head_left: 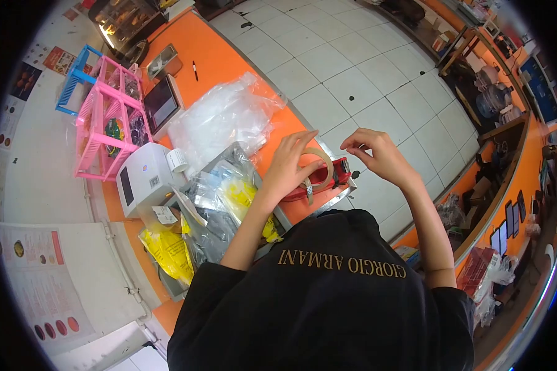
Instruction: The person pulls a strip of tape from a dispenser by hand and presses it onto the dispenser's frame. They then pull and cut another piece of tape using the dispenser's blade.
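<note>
A roll of brown tape (329, 162) stands in a red tape dispenser (340, 174) at the orange counter's near corner. My left hand (286, 166) is at the roll's left side, thumb and fingers closed about its edge. To the right of the dispenser, my right hand (380, 154) is raised over the floor beyond the counter edge. Its thumb and forefinger come together in a pinch; whether a strip of tape is between them is too small to tell. A short tape piece hangs at the front of the roll.
Clear plastic bags (219, 120) lie on the orange counter (213, 52). A white label printer (145, 179), a tablet (162, 105) and pink baskets (96, 130) line the wall side. Yellow and grey bags (167, 250) sit left of my arm. A marker (195, 70) lies farther back.
</note>
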